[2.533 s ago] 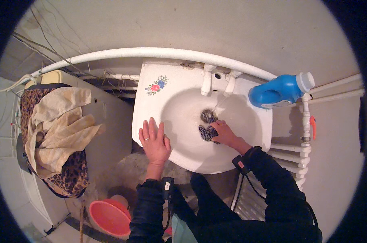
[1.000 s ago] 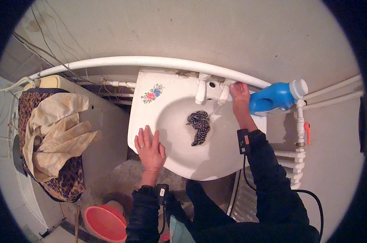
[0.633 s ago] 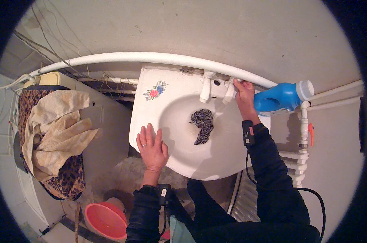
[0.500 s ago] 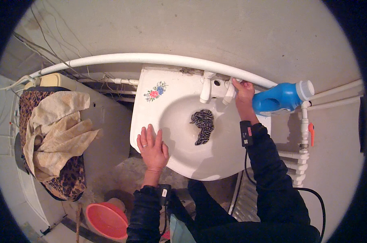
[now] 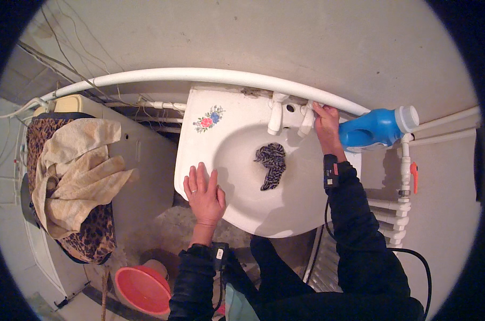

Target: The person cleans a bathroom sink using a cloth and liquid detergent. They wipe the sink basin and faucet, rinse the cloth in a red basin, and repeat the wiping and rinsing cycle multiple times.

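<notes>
A dark patterned cloth (image 5: 272, 167) lies bunched up in the bowl of a white sink (image 5: 194, 150). My left hand (image 5: 205, 199) rests flat at the sink's front left rim, fingers spread, holding nothing; a ring shows on one finger. At the back of the sink, my right hand (image 5: 328, 127) has its thumb and fingers closed on the top of the right white tap (image 5: 308, 122). A matching left tap (image 5: 275, 119) stands beside it. Whether water runs from either tap I cannot tell.
Close by my right hand lies a blue bottle (image 5: 366, 130) with a white cap. White pipes (image 5: 221, 76) run along the wall. Left of the sink stands a cabinet-like box with a leopard-print cover (image 5: 93, 238) and a beige towel (image 5: 82, 166). A red basin (image 5: 142, 290) is on the floor.
The whole view has shifted slightly, so the sink sits a little farther right. My right hand stays on the right tap, and my left hand stays at the rim.
</notes>
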